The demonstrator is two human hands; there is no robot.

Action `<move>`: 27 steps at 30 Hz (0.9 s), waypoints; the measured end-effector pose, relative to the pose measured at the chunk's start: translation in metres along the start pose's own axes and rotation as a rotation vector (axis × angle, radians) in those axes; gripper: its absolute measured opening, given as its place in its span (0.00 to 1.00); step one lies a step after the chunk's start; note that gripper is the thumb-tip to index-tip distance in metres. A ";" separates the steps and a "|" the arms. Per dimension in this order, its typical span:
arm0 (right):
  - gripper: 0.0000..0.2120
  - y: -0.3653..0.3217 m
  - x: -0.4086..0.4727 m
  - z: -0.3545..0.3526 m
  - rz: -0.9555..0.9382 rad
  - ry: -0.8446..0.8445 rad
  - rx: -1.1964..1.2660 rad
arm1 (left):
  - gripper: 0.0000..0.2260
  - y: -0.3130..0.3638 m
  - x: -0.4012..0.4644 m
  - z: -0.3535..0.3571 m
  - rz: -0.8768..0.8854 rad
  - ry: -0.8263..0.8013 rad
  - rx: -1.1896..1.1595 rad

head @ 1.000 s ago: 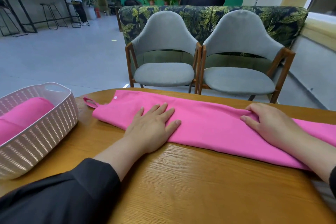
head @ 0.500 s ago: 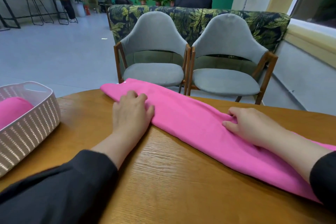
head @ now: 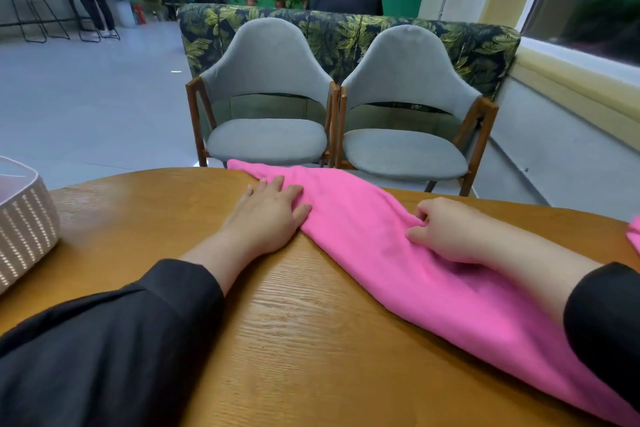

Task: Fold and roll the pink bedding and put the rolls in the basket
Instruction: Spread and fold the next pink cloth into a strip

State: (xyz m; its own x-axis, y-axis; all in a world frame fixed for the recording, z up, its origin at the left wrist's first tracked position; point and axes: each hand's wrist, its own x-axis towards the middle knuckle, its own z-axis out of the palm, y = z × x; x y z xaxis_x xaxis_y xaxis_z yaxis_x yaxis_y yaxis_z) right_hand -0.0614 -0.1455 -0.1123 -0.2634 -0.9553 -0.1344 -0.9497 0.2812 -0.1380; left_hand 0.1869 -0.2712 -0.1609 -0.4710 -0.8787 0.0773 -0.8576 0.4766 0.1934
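A round wooden surface (head: 311,340) with visible grain carries the folded pink bedding (head: 398,253), which lies as a long strip running diagonally from the far edge to the near right. A white slotted basket (head: 24,229) sits at its left edge

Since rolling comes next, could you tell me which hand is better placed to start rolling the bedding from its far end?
Probably the left hand: it lies flat on the bedding close to its far end. The right hand pinches the middle.
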 end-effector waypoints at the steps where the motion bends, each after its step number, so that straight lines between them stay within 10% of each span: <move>1: 0.10 0.001 0.000 -0.004 0.016 -0.018 0.030 | 0.24 0.000 0.008 0.000 0.025 -0.008 -0.007; 10: 0.10 0.000 0.016 0.002 0.188 -0.027 0.612 | 0.29 0.040 -0.006 0.005 -0.244 0.146 -0.334; 17: 0.06 -0.014 0.031 0.006 0.295 0.019 0.893 | 0.29 0.102 -0.053 0.008 -0.340 0.205 -1.457; 27: 0.13 0.013 0.002 -0.018 0.199 -0.425 0.952 | 0.26 0.059 -0.017 -0.007 -0.413 0.217 -1.583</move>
State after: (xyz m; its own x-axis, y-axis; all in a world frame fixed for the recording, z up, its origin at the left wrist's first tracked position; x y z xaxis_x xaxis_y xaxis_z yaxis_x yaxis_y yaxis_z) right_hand -0.0772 -0.1453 -0.0966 -0.1440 -0.8258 -0.5453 -0.3236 0.5600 -0.7627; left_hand 0.1459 -0.2285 -0.1441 -0.1256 -0.9836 -0.1292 0.2035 -0.1530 0.9670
